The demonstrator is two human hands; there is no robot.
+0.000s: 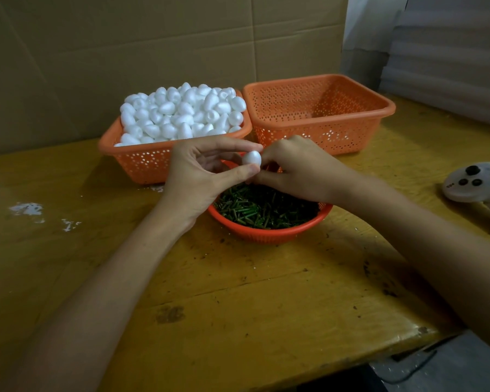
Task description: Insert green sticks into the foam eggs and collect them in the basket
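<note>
Centrally, foam egg (pixel 251 158) in left hand (pixel 201 176) pinch; right hand (pixel 297 171) beside, grip unclear.

1. The left hand (pixel 198 176) and its forearm were bare, the arm coming in from 7 o'clock.
2. The right hand (pixel 297 171) and its forearm were likewise bare, coming in from 4 o'clock.

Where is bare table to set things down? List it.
Free: the near table between the forearms, in front of the bowl; the left side beyond the egg basket, bar crumbs; a strip between the empty basket and controller. Crowded: the centre, where the left hand and right hand meet over the bowl.
</note>
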